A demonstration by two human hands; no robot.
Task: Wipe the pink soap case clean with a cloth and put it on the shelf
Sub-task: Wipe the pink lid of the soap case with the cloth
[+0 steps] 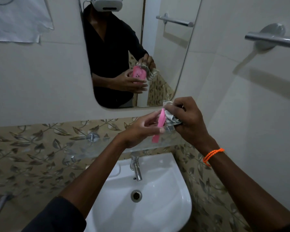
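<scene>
My left hand (141, 129) holds the pink soap case (161, 122) edge-on above the sink, so I see only its thin side. My right hand (186, 118) grips a crumpled grey patterned cloth (172, 118) and presses it against the case's right face. The mirror (141, 39) reflects the case's inner side, pink with small drain holes. A glass shelf (94, 148) on metal brackets runs along the wall just below my hands.
A white sink (166, 190) with a chrome tap (136, 166) lies under the shelf. A towel bar (271, 39) sticks out from the right wall. A sheet of paper (18, 19) hangs at the upper left.
</scene>
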